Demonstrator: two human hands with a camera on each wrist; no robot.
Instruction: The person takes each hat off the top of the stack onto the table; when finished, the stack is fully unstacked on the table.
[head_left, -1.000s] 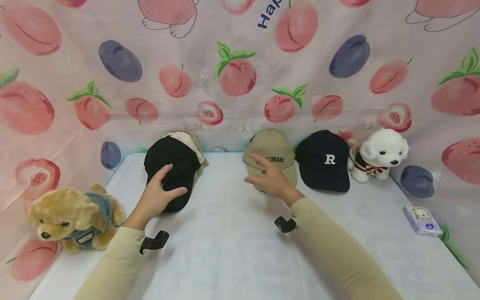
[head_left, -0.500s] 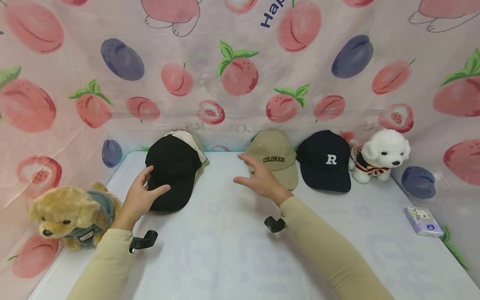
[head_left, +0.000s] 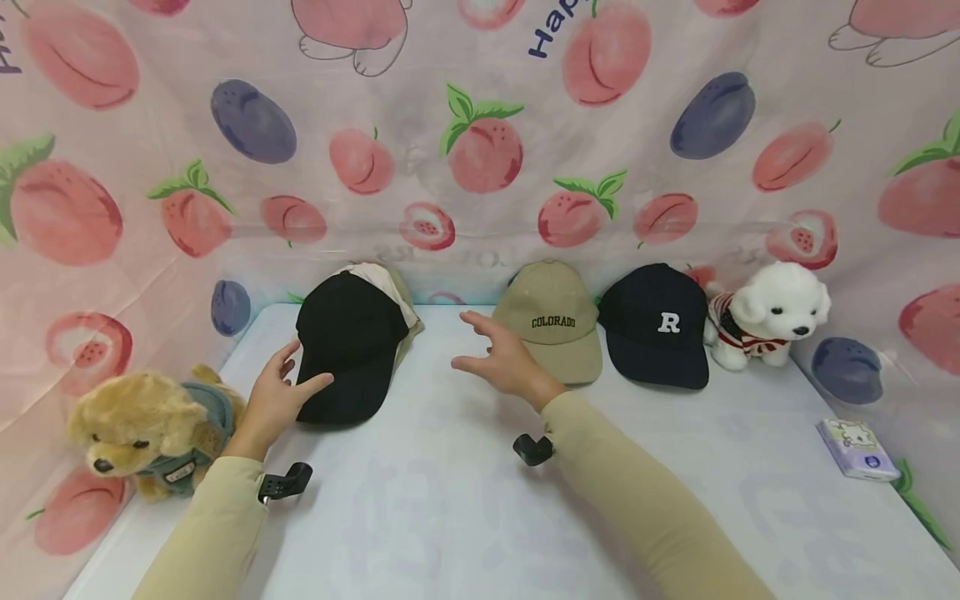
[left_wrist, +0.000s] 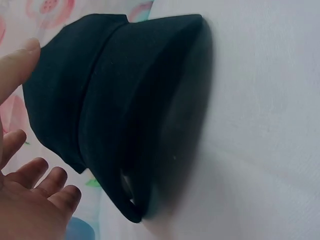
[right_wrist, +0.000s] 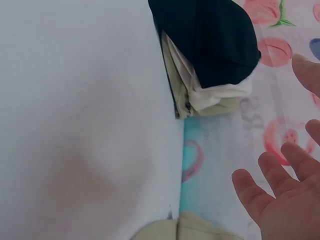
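Observation:
On the left of the white table, a black cap sits over a white cap and a beige one, whose edges show behind it. My left hand is at its left side, fingers spread and thumb in front of the crown. The left wrist view shows the cap's brim and my left hand beside it, gripping nothing. My right hand hovers with parted fingers in front of the khaki COLORADO cap. In the right wrist view, my right hand holds nothing, apart from the stacked caps.
A navy cap with a white R stands right of the khaki cap, beside a white plush dog. A tan plush dog sits at the left edge near my left forearm. A tissue pack lies at the right edge.
My left hand has moved left, from in front of the black cap to its side. The right hand has shifted left, uncovering the COLORADO lettering. The caps stay in place.

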